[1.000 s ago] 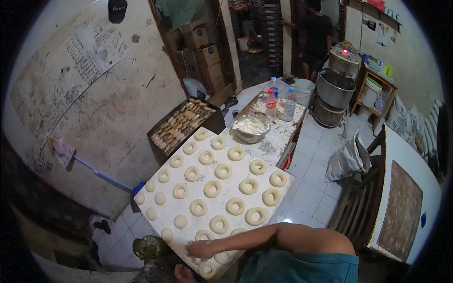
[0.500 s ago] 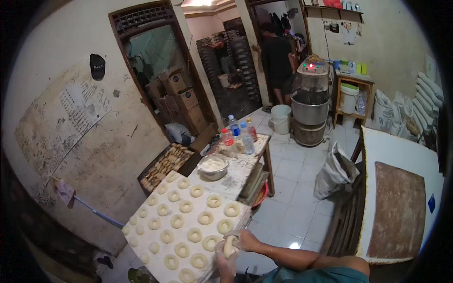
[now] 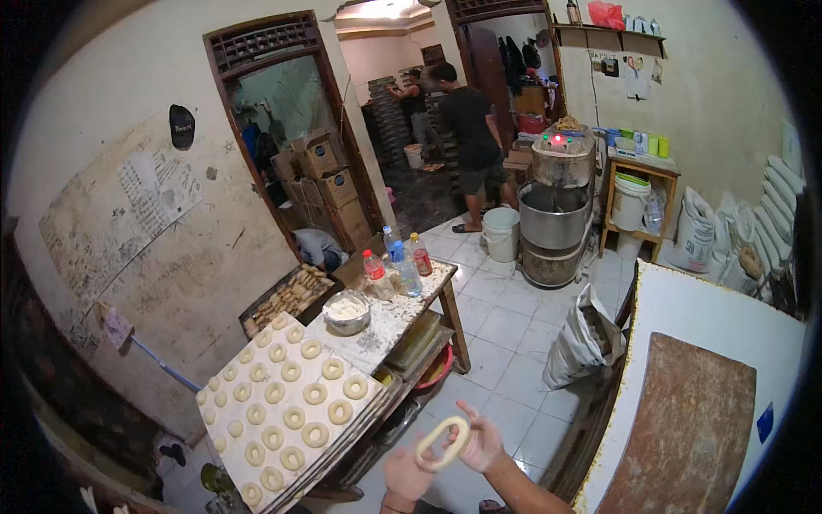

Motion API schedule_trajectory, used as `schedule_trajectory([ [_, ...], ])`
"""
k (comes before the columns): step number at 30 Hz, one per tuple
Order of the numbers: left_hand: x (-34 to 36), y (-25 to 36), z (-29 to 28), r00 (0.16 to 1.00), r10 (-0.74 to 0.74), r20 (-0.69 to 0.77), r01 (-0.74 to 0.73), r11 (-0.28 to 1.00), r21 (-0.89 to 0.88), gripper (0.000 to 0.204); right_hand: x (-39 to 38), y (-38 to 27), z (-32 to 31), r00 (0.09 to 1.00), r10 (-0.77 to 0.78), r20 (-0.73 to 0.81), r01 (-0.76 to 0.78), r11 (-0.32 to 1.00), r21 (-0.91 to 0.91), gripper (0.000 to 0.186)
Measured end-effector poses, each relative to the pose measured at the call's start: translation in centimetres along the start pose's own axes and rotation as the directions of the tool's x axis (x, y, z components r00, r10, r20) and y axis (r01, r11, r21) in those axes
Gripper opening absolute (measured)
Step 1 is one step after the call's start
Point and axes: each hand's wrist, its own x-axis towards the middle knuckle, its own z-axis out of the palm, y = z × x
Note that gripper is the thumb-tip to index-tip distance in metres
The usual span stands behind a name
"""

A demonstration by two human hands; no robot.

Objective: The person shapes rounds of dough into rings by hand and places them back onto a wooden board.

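Note:
A pale dough ring [image 3: 431, 436], pulled into a long oval, hangs over the floor between my two hands. My left hand [image 3: 408, 473] is closed on its lower left end. At the other end my right hand [image 3: 483, 443] holds the ring, some fingers passing through the hole and one pointing up. Left of my hands, rows of dough rings [image 3: 294, 417] lie on a pale board [image 3: 336, 439], which tops a stack of boards.
A floury wooden table [image 3: 390, 330] bears a metal bowl of flour [image 3: 347, 314] and several bottles [image 3: 406, 272]. Beyond stand a dough mixer [image 3: 555, 218] and a white bucket [image 3: 501, 233]. A white sack [image 3: 584, 336] sits near a white-topped table [image 3: 711, 313]. Two people [image 3: 473, 128] are farther back.
My hands have moved right, off the board's edge, and the dough ring now shows as a stretched open loop. My view has shifted. The dark-clothed person by the doorway has moved left.

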Motion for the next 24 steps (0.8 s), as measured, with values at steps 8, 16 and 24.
schedule_trajectory([
  [8,-0.5,0.1,3.1,0.973,-0.191,0.133,0.138,0.932,0.334,0.082,-3.0,-2.0,-2.1,0.925,0.372,0.077,-0.351,0.914,-0.203,0.040],
  [16,-0.5,-1.4,1.8,0.967,-0.196,-0.163,0.251,0.617,0.746,0.055,0.0,-1.8,-2.0,0.933,0.298,0.202,0.318,-0.421,-0.849,0.056],
  [24,1.0,-3.1,1.8,0.987,0.084,0.136,-0.050,0.971,-0.235,0.053,-0.3,-0.5,-0.4,0.975,0.172,0.144,-0.167,0.985,-0.046,0.056],
])
